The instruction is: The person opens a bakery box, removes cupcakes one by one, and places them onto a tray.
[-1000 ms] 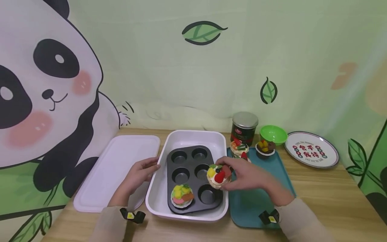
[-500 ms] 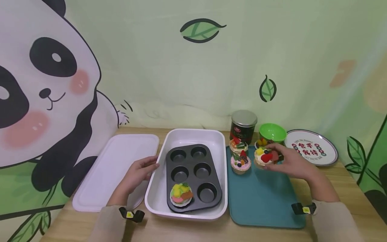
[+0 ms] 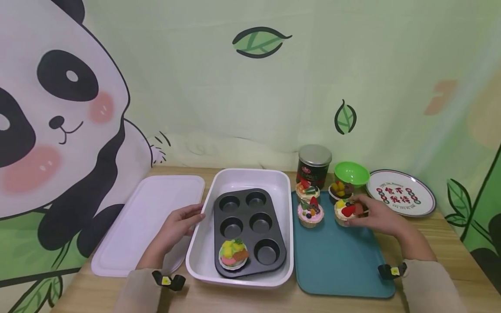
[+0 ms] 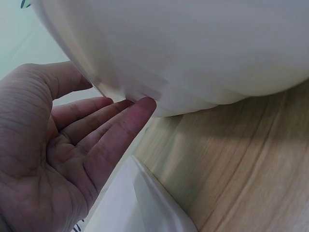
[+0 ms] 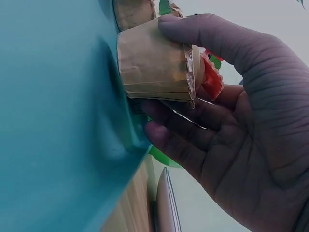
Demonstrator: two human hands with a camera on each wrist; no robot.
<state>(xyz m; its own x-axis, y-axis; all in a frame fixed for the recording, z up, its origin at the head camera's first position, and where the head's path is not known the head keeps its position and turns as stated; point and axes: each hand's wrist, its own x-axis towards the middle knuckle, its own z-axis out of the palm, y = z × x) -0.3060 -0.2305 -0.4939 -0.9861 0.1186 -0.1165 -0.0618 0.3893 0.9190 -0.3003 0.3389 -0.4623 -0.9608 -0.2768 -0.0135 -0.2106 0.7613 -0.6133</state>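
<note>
My left hand (image 3: 178, 226) grips the left rim of a deep white tray (image 3: 199, 266). In the left wrist view the thumb reaches over the rim and the fingertips touch the outer wall. Inside it lies a dark muffin pan (image 3: 250, 256), with one fruit-topped cupcake (image 3: 233, 253) in its front left cup. Over at the teal tray (image 3: 340, 261), my right hand (image 3: 377, 215) pinches a cupcake topped with strawberry and yellow fruit (image 3: 346, 211). Its brown paper cup (image 5: 152, 63) is upright at the tray's surface; I cannot tell whether it bears its full weight there.
On the teal tray's back part stand a pink cupcake (image 3: 310, 213), a cream one (image 3: 307, 191) and a chocolate one (image 3: 339, 190). Behind are a dark tin (image 3: 314, 163), a green bowl (image 3: 352, 174) and a printed plate (image 3: 403, 193). A flat white lid (image 3: 148, 217) lies left.
My right hand has carried the strawberry-topped cupcake from above the muffin pan rightward to the teal tray, then slightly lower. My left hand has stayed at the white tray's rim.
</note>
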